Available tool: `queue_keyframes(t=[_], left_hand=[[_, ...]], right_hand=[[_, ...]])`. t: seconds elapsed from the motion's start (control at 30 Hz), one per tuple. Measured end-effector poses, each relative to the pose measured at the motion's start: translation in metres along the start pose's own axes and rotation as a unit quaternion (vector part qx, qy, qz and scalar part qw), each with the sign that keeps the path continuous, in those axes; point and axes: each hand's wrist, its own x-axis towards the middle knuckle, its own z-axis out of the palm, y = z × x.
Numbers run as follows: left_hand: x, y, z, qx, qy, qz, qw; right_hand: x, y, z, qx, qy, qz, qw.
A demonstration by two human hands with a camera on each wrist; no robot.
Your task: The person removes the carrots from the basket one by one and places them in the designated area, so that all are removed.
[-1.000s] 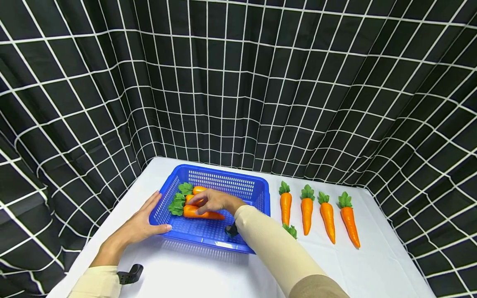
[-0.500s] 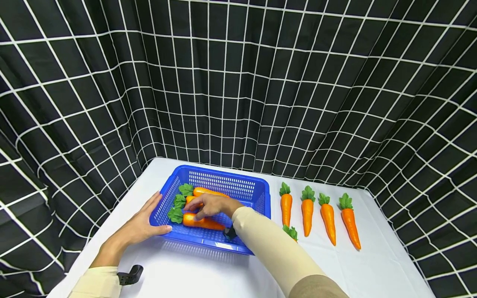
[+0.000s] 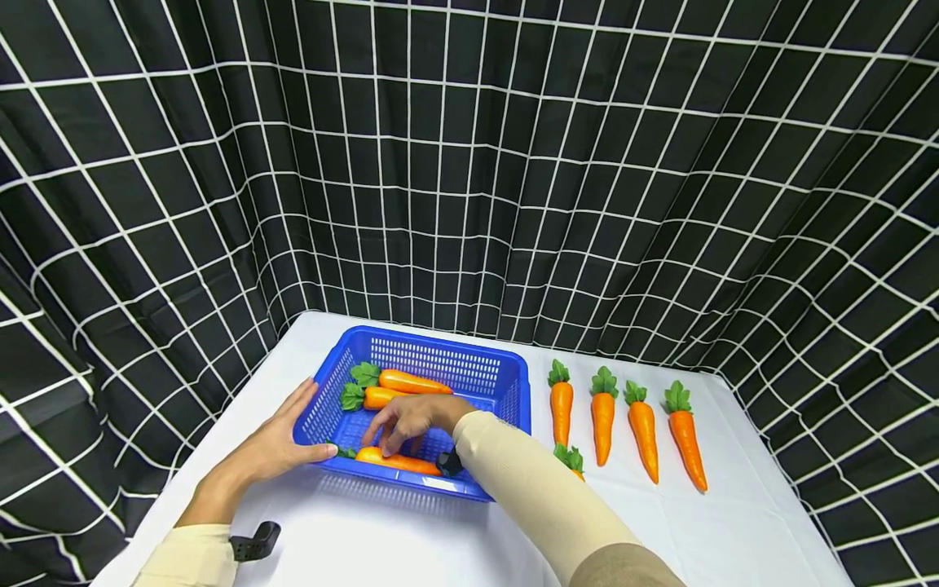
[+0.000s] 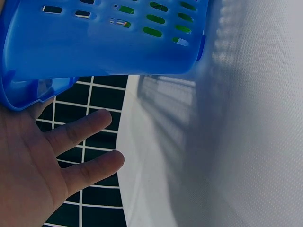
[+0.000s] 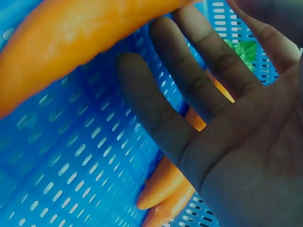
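Carrot (image 3: 396, 461) lay along the blue basket's (image 3: 506, 377) near wall, under the right hand (image 3: 405, 417), whose fingers looked straight and spread, seemingly just touching it; the left hand (image 3: 275, 444), flat and apart, pressed the basket's corner, probably steadying it

Things beside my work

Before me: four carrots (image 3: 619, 420) in a row on the white table (image 3: 734, 522); checked curtain (image 3: 469, 163) behind.

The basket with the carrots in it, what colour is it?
The basket is bright blue, clearest in the head view.
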Motion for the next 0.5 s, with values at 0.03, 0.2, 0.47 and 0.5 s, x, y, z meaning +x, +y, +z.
queue_keyframes(t=[0.03,0.2,0.47,0.5], left_hand=[[-0.0001,-0.0003,0.0002,0.000,0.000,0.001,1.0000],[-0.0003,-0.0015,0.0007,-0.001,0.003,0.002,1.0000],[-0.0004,-0.0011,0.0003,-0.004,0.002,0.000,1.0000],[-0.0004,-0.0010,0.0002,-0.005,0.002,0.000,1.0000]], right_hand=[[-0.0002,0.0003,0.0002,0.006,-0.004,0.004,1.000],[-0.0010,0.0016,0.0009,0.035,-0.011,0.013,0.999],[-0.0041,0.0007,0.0026,0.041,-0.016,0.014,0.999],[-0.0042,0.0007,0.0028,0.039,-0.016,0.016,0.999]])
